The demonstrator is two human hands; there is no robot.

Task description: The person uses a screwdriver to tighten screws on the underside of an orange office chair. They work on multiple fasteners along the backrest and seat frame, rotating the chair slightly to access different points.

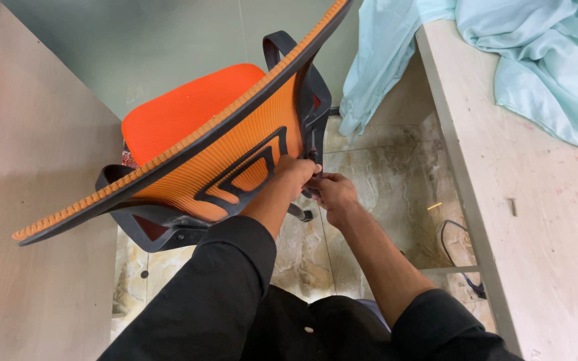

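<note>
At the far left a pale wooden panel [28,200] fills the edge of the view, its surface bare. Just right of it stands the orange office chair [188,113], seen from above and behind: the cushioned seat sits toward the top, and the curved mesh backrest [235,150] sweeps diagonally from lower left to upper right, edged in black. A black plastic frame [249,167] forms an angular brace across the rear of the backrest, and a black armrest loop [279,47] shows above it.

The left hand [294,172], coming out of a black sleeve [222,281], presses against the rear of the backrest beside the black frame; its grip is curled shut around a part of the upright bracket [314,144], though what exactly the fingers enclose is hidden. The right hand [332,192] meets it from just beside, touching the left hand's fingers, its grip pinched together on a small dark piece at the same spot; the piece is too small to tell.

Below the hands lies a marbled tile floor [382,174], with a dark cable [453,247] near the desk leg. At the right the light desk [543,227] carries a small screw [513,206] and, at its far end, a pale blue cloth [543,67] that drapes over the edge.
</note>
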